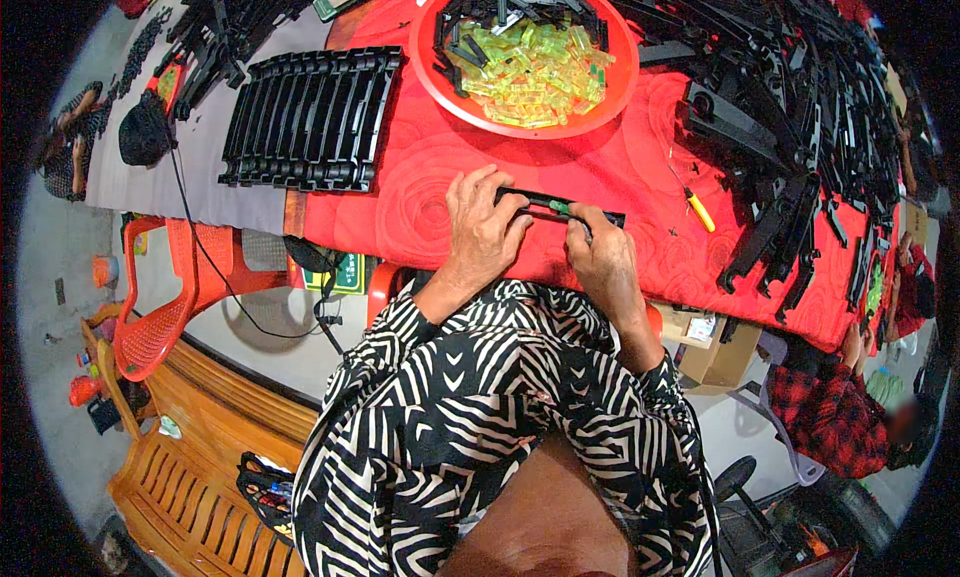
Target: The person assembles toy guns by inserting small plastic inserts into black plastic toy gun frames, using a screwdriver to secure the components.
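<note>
Together, our left hand and right hand close curled fingers on a black strip near the table's front edge.

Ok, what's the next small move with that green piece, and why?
Perhaps a light press on the green piece with the right hand while the left hand steadies the black strip: the right is at the piece, the left on the strip, and its seating can't be judged from here.

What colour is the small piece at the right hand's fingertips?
Green; the small piece shows best in the head view.
</note>
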A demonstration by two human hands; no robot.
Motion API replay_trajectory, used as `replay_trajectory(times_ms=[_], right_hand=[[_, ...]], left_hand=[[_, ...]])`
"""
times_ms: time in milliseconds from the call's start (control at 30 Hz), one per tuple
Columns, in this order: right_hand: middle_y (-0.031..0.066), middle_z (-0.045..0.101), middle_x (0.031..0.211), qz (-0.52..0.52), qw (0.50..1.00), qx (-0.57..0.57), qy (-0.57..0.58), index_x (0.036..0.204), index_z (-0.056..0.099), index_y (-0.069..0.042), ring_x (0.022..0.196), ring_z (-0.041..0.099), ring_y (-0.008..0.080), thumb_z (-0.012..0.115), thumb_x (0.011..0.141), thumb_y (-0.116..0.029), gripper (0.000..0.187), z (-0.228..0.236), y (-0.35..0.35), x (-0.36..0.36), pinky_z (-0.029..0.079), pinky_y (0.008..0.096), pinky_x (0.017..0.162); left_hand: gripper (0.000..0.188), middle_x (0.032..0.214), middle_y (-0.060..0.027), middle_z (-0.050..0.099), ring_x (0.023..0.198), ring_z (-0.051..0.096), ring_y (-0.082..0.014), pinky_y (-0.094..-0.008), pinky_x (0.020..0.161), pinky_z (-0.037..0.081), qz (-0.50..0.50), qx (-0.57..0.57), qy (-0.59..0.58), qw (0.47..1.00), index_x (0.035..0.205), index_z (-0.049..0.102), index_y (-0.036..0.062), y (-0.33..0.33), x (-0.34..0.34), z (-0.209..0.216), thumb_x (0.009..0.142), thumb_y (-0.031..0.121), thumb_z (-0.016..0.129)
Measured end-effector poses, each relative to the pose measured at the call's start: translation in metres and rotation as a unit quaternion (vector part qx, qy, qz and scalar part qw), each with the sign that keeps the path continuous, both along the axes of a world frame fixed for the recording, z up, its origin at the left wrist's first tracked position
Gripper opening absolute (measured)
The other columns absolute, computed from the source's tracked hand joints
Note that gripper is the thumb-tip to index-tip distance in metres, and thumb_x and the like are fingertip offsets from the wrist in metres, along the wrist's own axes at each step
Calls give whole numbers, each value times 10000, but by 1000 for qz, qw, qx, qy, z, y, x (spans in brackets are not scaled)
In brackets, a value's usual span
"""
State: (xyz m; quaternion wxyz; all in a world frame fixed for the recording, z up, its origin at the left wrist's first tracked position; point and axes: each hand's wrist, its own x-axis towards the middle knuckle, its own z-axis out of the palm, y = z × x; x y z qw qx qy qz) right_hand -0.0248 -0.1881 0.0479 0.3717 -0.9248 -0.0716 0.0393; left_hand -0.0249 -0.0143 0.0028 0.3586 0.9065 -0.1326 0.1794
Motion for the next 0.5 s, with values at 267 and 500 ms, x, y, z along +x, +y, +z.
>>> replay_trajectory(times_ms=[267,500], right_hand=[[245,607,822,21,1000,22,-8,1007,584,-2,736,608,388,499,836,-94,212,2,5,-6,483,425,627],[231,615,798,-38,999,9,9,1024,572,-8,705,609,394,506,833,-102,223,1,5,-7,487,441,625]], left_hand=[[216,1041,-98,514,1114,428,-315,-505,956,258,-5,-2,11,1000,835,636,99,-6,2,8,633,129,705],[211,1037,-92,540,1102,456,-325,-473,946,296,-1,17,-11,1000,851,626,80,-2,3,1,656,113,701]])
